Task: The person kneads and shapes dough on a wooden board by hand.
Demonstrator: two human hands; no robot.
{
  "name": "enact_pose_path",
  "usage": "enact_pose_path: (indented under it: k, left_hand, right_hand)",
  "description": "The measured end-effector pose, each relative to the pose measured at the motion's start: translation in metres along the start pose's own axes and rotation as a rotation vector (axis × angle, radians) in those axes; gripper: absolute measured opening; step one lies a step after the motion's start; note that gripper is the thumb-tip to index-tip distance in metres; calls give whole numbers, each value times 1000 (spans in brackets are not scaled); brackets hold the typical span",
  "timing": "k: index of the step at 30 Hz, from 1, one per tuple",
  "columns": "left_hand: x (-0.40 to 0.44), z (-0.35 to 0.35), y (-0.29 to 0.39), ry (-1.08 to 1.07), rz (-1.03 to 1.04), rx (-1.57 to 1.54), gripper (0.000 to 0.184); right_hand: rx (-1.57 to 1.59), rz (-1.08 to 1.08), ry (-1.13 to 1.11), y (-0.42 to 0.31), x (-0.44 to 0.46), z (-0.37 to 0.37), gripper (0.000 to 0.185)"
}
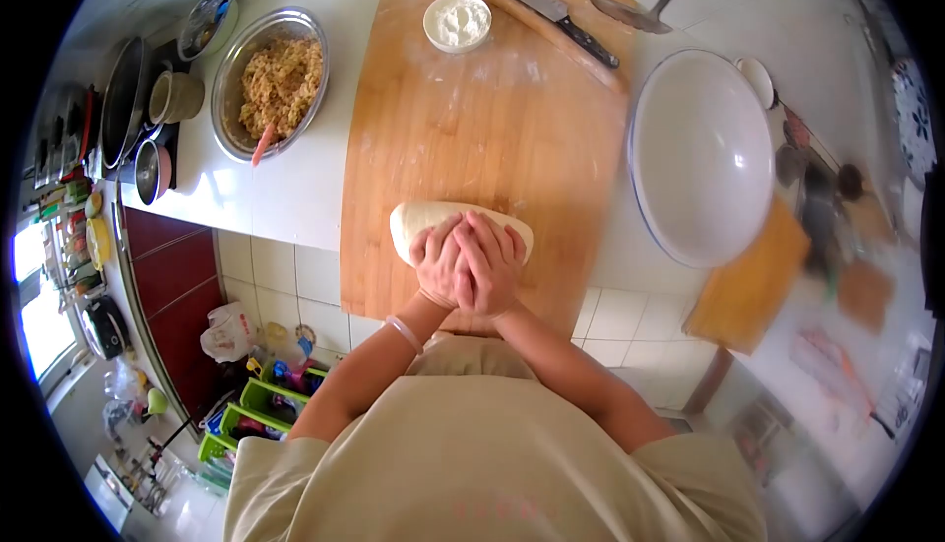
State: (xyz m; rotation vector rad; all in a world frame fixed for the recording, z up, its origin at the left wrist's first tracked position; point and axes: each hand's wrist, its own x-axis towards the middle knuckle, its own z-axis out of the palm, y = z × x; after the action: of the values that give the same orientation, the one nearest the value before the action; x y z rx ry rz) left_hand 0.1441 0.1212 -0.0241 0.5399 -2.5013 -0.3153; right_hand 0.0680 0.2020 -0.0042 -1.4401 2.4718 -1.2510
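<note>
Wearing a beige shirt (pixel 472 453), closest in view. Bearing left hand (pixel 438 261) and right hand (pixel 494 264), overlapped with fingers (pixel 484 232) bent, onto dough (pixel 409 223) on the near half of a wooden board (pixel 492 138); unable to tell any grip underneath. Could skew or tear the dough by pushing lopsidedly, or stick it if underfloured.

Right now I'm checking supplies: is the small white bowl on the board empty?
Not empty: white powder shows inside the small white bowl; from above, its depth is hard to tell.
</note>
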Motion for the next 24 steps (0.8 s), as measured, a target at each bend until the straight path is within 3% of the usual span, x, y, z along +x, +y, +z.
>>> enact_pose_path:
  k: [9, 11, 13, 15, 17, 18, 20, 21, 23, 24]
  left_hand:
    - [86, 38, -27, -136, -27, -169, 39]
    - [108, 53, -34, -72, 8, -205, 37]
    - [116, 63, -41, -176, 1, -232, 33]
    - [131, 78, -44, -81, -2, -235, 32]
    - [142, 81, -46, -190, -46, -189, 35]
    - [141, 83, -44, -178, -36, -200, 35]
    - [144, 82, -38, -155, -46, 282, 36]
    - [145, 69, -36, -142, -50, 288, 36]
    - [162, 30, -37, -792, -324, 55, 46]
    - [176, 6, -46, -905, -435, -105, 48]
  right_hand:
    - [93, -31, 51, 62, 68, 16, 51]
    - [73, -35, 65, 77, 87, 21, 52]
    - [108, 28, 92, 89, 97, 26, 48]
    - [79, 4, 145, 98, 108, 32, 44]
    - [12, 249, 122, 98, 114, 36, 50]
    - [-2, 243, 133, 95, 119, 36, 50]
    - [40, 616, 82, 86, 132, 35, 58]
    - [43, 601, 84, 79, 126, 31, 58]
    - [606, 548, 129, 71, 117, 25, 63]
    - [469, 472, 165, 57, 108, 16, 56]
